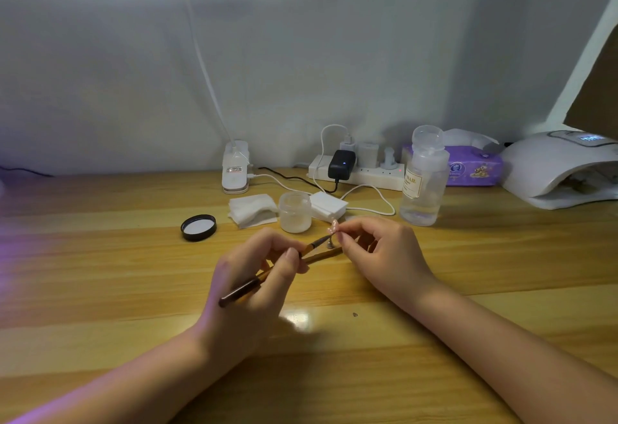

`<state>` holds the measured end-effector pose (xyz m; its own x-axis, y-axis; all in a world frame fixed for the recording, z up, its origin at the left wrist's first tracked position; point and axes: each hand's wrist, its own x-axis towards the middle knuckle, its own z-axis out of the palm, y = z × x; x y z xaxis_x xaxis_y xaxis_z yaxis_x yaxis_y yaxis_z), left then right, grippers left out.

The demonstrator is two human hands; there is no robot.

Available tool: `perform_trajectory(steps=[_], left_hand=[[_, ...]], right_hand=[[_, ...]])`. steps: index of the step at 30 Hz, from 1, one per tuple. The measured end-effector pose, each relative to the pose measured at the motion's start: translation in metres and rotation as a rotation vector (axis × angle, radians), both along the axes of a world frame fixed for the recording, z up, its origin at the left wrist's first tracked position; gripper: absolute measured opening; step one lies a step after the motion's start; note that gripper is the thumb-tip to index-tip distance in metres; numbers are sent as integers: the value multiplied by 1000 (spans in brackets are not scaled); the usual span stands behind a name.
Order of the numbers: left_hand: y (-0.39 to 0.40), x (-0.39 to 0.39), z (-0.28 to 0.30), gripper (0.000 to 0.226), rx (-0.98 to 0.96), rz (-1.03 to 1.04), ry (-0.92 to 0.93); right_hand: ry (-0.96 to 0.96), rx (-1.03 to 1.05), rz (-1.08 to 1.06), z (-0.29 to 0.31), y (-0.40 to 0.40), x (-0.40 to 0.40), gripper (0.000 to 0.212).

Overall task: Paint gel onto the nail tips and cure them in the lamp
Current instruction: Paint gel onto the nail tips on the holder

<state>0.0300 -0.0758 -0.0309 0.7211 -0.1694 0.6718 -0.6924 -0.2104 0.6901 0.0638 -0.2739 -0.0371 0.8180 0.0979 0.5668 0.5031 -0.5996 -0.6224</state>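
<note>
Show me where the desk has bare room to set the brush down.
Bare wood lies left of the black lid and nearer than both hands. Crowded: the back strip from clip lamp base past jar and bottle to curing lamp.

At the wooden table's (pixel 100 273) middle, the left hand (pixel 254 276) holds a brush (pixel 284 265) toward a nail tip (pixel 333 227) pinched by the right hand (pixel 384 249).

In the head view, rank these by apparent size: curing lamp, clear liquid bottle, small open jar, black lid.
1. curing lamp, cut off by the frame
2. clear liquid bottle
3. small open jar
4. black lid; it looks close to the jar.
</note>
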Motion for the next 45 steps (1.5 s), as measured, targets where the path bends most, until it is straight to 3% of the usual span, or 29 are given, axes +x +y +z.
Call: perform_trajectory(steps=[25, 45], left_hand=[[-2, 1, 0, 27, 3, 9, 52], [0, 0, 0, 24, 13, -29, 56]], right_hand=[[6, 59, -25, -1, 1, 0, 3], [3, 106, 1, -1, 0, 1, 10]])
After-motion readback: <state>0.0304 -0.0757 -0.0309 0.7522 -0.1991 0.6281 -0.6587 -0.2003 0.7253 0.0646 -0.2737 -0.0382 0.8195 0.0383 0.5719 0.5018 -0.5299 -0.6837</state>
